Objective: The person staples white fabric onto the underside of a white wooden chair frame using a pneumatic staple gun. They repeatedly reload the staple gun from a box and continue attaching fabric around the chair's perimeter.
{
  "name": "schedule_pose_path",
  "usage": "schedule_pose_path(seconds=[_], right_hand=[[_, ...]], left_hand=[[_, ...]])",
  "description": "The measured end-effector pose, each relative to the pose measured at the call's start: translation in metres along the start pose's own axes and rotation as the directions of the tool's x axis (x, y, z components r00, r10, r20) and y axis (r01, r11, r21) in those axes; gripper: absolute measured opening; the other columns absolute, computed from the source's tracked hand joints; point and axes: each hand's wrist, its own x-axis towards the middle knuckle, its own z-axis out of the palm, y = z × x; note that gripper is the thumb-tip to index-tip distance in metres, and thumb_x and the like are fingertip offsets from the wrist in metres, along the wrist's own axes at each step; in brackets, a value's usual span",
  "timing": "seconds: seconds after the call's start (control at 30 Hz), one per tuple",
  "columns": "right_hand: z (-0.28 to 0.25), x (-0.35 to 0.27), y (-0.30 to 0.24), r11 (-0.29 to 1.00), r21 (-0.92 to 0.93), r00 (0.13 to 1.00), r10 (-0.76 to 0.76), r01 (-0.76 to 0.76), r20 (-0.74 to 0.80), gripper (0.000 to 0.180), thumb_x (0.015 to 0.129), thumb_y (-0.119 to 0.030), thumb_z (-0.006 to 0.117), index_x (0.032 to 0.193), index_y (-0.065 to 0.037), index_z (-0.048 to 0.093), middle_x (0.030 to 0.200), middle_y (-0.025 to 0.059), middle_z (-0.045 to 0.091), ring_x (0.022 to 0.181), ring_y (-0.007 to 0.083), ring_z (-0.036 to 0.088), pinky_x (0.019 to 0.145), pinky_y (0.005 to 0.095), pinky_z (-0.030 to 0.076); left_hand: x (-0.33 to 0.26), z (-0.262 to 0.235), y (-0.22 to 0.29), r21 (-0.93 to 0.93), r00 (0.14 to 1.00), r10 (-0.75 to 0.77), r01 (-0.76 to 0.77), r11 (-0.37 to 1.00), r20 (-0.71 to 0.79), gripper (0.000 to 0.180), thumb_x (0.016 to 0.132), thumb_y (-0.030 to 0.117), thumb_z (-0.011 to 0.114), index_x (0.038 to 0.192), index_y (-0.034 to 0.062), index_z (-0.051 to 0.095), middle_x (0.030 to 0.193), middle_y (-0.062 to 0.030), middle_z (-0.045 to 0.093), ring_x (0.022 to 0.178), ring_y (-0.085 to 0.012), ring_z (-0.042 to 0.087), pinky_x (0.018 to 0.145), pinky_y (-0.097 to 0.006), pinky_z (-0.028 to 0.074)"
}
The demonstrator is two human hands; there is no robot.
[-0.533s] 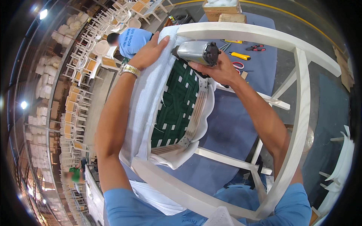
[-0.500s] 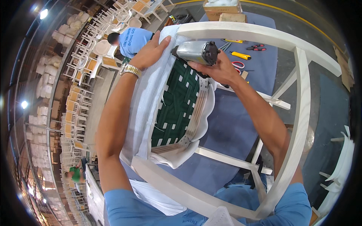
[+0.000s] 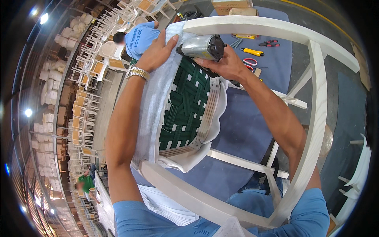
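A pale wooden chair frame lies tipped on its side before me. Its seat is wrapped in light blue-white fabric, and dark green woven webbing shows on the underside. My left hand rests on the fabric near the far end of the seat, fingers stretched out and thumb apart. Closed around a silver and black staple gun, my right hand keeps its nose at the fabric edge beside my left thumb. The gun's grip is mostly hidden by my hand.
On the blue-grey table cover lie a yellow cutter, red-handled pliers and red-handled scissors. A cardboard box stands at the far end. A person in blue is beyond my left hand; many chairs line the left.
The view has shifted slightly. My hands and the staple gun stay at nearly the same spot on the seat edge. The person in blue beyond has moved a little.
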Motion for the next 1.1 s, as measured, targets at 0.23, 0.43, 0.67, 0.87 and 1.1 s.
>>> schedule_pose_path(seconds=[0.23, 0.43, 0.67, 0.87, 1.1], right_hand=[[0.010, 0.003, 0.003, 0.996, -0.078, 0.995, -0.049, 0.042, -0.091, 0.036, 0.082, -0.021, 0.084, 0.111, -0.003, 0.073, 0.103, 0.0114, 0.076, 0.094, 0.0170, 0.070, 0.087, 0.0335, 0.055], [0.010, 0.001, 0.011, 0.996, -0.001, 0.993, -0.090, 0.090, -0.075, 0.038, 0.081, -0.021, 0.084, 0.112, -0.003, 0.072, 0.101, 0.0112, 0.076, 0.091, 0.0182, 0.071, 0.086, 0.0331, 0.056], [0.012, -0.004, -0.001, 0.995, -0.083, 0.998, -0.057, 0.057, 0.001, 0.040, 0.084, -0.019, 0.084, 0.118, -0.003, 0.070, 0.106, 0.0070, 0.075, 0.094, 0.0137, 0.068, 0.087, 0.0310, 0.055], [0.018, -0.009, 0.001, 0.969, -0.248, 0.995, -0.006, -0.019, -0.100, 0.039, 0.085, -0.020, 0.083, 0.118, -0.002, 0.070, 0.106, 0.0078, 0.075, 0.094, 0.0153, 0.069, 0.086, 0.0316, 0.055], [0.021, -0.026, -0.011, 0.984, -0.131, 0.979, 0.098, -0.123, -0.176, 0.036, 0.085, -0.019, 0.081, 0.115, -0.001, 0.071, 0.099, 0.0086, 0.076, 0.082, 0.0162, 0.070, 0.074, 0.0329, 0.056]], left_hand=[[-0.001, -0.001, -0.001, -0.039, 0.999, 0.043, -0.042, 0.998, 0.001, 0.088, 0.099, 0.066, 0.040, 0.157, 0.0004, 0.028, 0.143, -0.0383, 0.048, 0.138, -0.0478, 0.045, 0.116, -0.045, 0.034], [-0.006, -0.007, 0.014, -0.067, 0.998, -0.035, 0.039, 0.997, 0.058, 0.095, 0.100, 0.067, 0.041, 0.157, -0.0067, 0.023, 0.161, -0.0294, 0.030, 0.152, -0.0369, 0.027, 0.123, -0.038, 0.021], [-0.004, -0.005, 0.001, -0.053, 0.999, -0.023, 0.025, 0.998, 0.040, 0.094, 0.100, 0.065, 0.043, 0.157, -0.0076, 0.023, 0.161, -0.0297, 0.029, 0.152, -0.0366, 0.026, 0.123, -0.038, 0.021], [-0.014, -0.002, 0.004, -0.046, 0.998, 0.052, -0.050, 0.998, 0.040, 0.089, 0.102, 0.065, 0.039, 0.158, -0.0024, 0.026, 0.163, -0.0258, 0.028, 0.153, -0.0353, 0.025, 0.124, -0.040, 0.020], [-0.022, -0.017, -0.120, -0.854, 0.938, -0.312, 0.284, 0.436, 0.152, 0.085, 0.104, 0.067, 0.031, 0.160, 0.0043, 0.023, 0.165, -0.0181, 0.025, 0.152, -0.0278, 0.027, 0.124, -0.045, 0.018]])
